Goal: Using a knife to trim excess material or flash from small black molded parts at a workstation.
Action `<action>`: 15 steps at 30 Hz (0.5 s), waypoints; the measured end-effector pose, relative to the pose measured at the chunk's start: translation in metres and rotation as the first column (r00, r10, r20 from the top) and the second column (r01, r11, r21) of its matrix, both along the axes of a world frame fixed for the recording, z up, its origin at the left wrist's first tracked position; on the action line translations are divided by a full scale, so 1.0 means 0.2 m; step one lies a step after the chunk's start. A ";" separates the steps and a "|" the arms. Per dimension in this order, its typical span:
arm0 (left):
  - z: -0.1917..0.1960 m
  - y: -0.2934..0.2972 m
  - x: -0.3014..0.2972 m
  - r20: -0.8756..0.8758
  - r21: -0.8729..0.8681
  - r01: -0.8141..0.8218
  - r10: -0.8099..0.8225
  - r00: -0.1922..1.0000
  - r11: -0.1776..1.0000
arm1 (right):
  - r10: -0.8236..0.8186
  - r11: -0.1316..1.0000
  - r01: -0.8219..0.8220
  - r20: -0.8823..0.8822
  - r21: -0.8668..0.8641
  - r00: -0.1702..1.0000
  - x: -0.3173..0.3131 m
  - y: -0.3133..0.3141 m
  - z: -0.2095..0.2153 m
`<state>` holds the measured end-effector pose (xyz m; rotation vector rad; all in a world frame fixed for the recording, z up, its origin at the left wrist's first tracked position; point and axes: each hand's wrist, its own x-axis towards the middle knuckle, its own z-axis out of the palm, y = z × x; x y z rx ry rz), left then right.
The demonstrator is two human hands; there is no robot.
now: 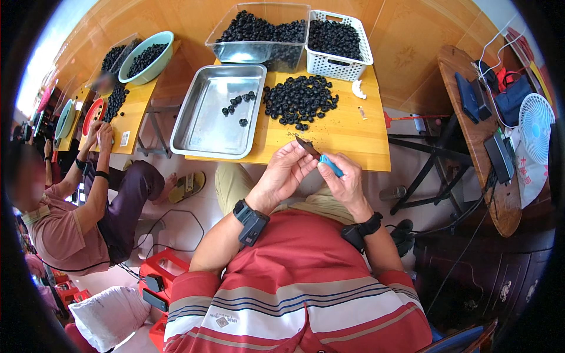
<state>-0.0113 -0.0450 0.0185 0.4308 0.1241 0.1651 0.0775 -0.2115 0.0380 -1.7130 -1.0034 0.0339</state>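
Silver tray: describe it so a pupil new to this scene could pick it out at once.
Start at the yellow table before the red shirt. On its left side, in front of the clear bin, lies the tray. Unlike the bin and the white basket, both heaped, it is shiny metal, holding only a few black pieces.

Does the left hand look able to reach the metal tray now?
Probably yes: nothing visible stands between the left hand and the metal tray, though that hand looks occupied at the blade end of the blue-handled knife.
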 end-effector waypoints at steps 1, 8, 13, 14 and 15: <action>0.00 0.00 0.00 -0.010 0.001 0.000 0.000 1.000 1.000 | -0.002 1.000 0.002 -0.008 0.001 1.000 0.00 0.00 0.00; 0.01 0.01 -0.03 0.032 0.065 -0.012 0.010 0.999 0.998 | -0.003 1.000 0.003 -0.011 0.009 1.000 -0.02 0.01 0.01; 0.04 0.01 -0.06 0.056 0.069 -0.001 -0.003 0.998 0.998 | -0.072 0.990 0.093 -0.192 0.102 0.979 0.07 0.05 -0.10; 0.09 -0.01 -0.08 0.069 0.087 0.033 -0.040 0.997 0.996 | -0.119 0.970 0.193 -0.402 0.150 0.908 0.13 0.02 -0.17; 0.13 -0.02 -0.10 0.039 0.101 0.020 -0.024 0.999 0.995 | -0.221 0.964 0.256 -0.320 0.073 0.922 0.16 -0.01 -0.14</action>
